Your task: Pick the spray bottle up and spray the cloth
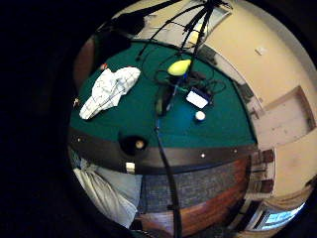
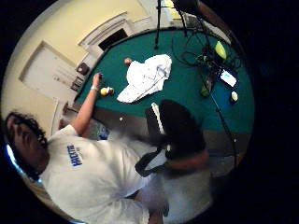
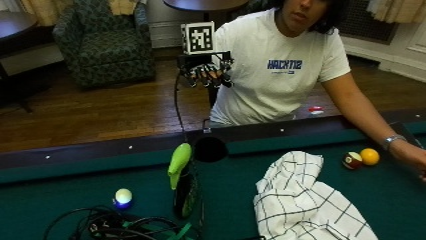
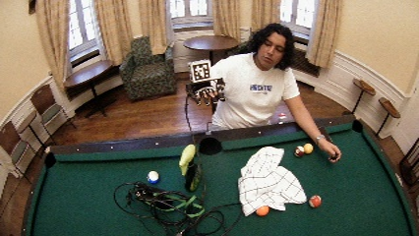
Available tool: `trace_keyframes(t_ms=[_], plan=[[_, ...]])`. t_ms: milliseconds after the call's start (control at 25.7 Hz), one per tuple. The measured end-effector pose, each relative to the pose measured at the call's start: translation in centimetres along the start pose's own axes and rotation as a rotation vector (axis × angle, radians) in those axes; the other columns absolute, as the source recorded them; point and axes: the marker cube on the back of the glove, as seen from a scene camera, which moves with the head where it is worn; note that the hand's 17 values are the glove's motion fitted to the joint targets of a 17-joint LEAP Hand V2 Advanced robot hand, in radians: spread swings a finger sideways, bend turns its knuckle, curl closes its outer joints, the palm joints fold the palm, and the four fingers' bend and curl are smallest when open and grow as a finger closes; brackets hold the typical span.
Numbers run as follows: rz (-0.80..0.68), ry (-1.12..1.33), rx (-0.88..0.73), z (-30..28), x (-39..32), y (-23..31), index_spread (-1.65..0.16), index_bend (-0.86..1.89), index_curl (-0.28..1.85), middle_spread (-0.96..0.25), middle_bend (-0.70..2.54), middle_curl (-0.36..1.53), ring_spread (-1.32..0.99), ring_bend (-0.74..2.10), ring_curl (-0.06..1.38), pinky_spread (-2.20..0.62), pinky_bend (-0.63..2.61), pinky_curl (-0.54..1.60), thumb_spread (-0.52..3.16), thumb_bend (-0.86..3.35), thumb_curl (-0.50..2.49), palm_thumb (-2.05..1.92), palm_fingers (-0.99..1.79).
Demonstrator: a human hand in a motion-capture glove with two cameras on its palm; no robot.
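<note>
Gloved hand (image 3: 206, 70) hangs at upper centre, fingers loosely curled, empty; spray bottle (image 3: 182, 180) stands below, cloth (image 3: 306, 200) lower right.

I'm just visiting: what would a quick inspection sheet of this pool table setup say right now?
Surface: green felt pool table, dark rails.
Job's things: dark spray bottle with lime-green trigger head stands upright; white black-checked cloth lies crumpled beside it, apart.
Clutter: several billiard balls; blue-and-white ball.
Hands: black-gloved right hand raised off the table, fingers loosely curled, holding nothing.
Cables: black tangle near the bottle.
Surroundings: green patterned armchair, wood floor.
</note>
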Motion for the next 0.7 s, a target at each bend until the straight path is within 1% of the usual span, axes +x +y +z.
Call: trace_keyframes(t_ms=[117, 234, 312, 389, 545, 701], plan=[[-0.002, -0.005, -0.01, 0.2, 0.3, 0.0, -0.27, 0.17, 0.09, -0.06, 0.26, 0.09, -0.05, 0.29, 0.09, 0.13, 0.4, 0.13, 0.6, 0.25, 0.09, 0.38, 0.48], [0.041, -0.027, -0.016, 0.4, 0.4, 0.3, -0.33, 0.17, 0.13, -0.07, 0.27, 0.13, -0.05, 0.28, 0.13, 0.16, 0.4, 0.17, 0.77, 0.26, 0.12, 0.41, 0.46], [0.073, -0.038, 0.012, 0.5, 0.7, 0.2, -0.35, 0.17, 0.15, -0.07, 0.27, 0.15, -0.06, 0.28, 0.14, 0.18, 0.4, 0.19, 0.86, 0.26, 0.13, 0.42, 0.46], [0.093, -0.052, 0.037, 0.5, 1.0, 0.2, -0.37, 0.16, 0.16, -0.07, 0.27, 0.16, -0.06, 0.28, 0.15, 0.19, 0.4, 0.2, 0.93, 0.25, 0.15, 0.43, 0.46], [0.087, -0.108, -0.008, 0.7, 2.0, 1.0, -0.4, 0.16, 0.18, -0.07, 0.29, 0.2, -0.06, 0.28, 0.17, 0.2, 0.38, 0.21, 1.04, 0.24, 0.17, 0.43, 0.49], [0.099, -0.167, -0.009, 1.8, 3.0, 1.4, -0.41, 0.15, 0.19, -0.07, 0.29, 0.22, -0.05, 0.28, 0.18, 0.21, 0.37, 0.23, 1.1, 0.21, 0.19, 0.44, 0.49]])
